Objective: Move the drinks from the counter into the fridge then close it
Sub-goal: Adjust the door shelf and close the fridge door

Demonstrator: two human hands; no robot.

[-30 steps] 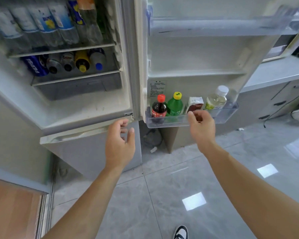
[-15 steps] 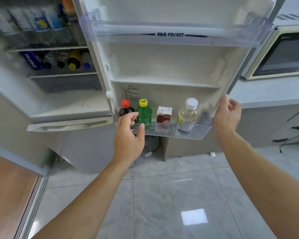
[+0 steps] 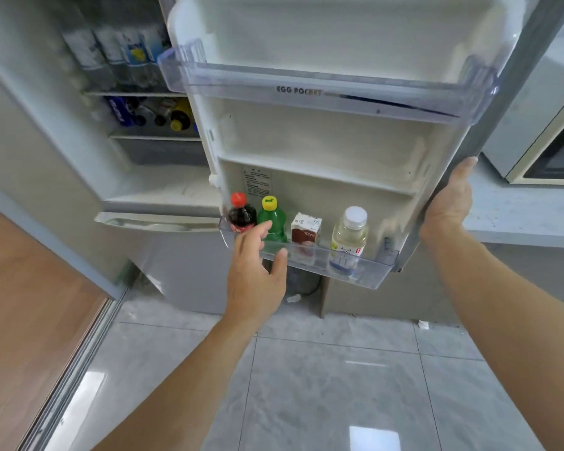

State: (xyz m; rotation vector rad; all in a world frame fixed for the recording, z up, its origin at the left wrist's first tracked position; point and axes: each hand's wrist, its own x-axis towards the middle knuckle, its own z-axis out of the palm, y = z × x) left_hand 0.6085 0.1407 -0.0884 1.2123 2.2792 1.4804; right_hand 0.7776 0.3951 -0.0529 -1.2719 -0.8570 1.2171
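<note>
Gripping the outer edge of the fridge door point(image 3: 339, 148), the right hand point(image 3: 448, 206) has its palm against the grey side with its fingers wrapped round behind it, out of sight. The left hand point(image 3: 258, 275) hangs open in front of the lower door bin point(image 3: 365, 271), fingers relaxed and holding nothing, its fingertips near the green bottle point(image 3: 272, 219); whether they touch the bin's clear front I cannot tell. Four drinks stand upright in that bin, side by side: a cola bottle point(image 3: 241, 216) with a red cap at the hinge end, the green bottle with a yellow cap, a small brown-and-white carton point(image 3: 306, 231), and a clear bottle point(image 3: 350, 232) with a white cap nearest the right hand. Above them the door carries a bare middle shelf and a clear upper bin marked EGG POCKET point(image 3: 306, 92). The door stands partly open, and behind it the fridge interior point(image 3: 137, 177) shows upright water bottles point(image 3: 111, 53) on an upper shelf and bottles lying on their sides point(image 3: 153, 113) below. To the right, a microwave point(image 3: 547, 148) sits on the pale table point(image 3: 518, 213). Grey floor tiles point(image 3: 323, 385) fill the foreground.
</note>
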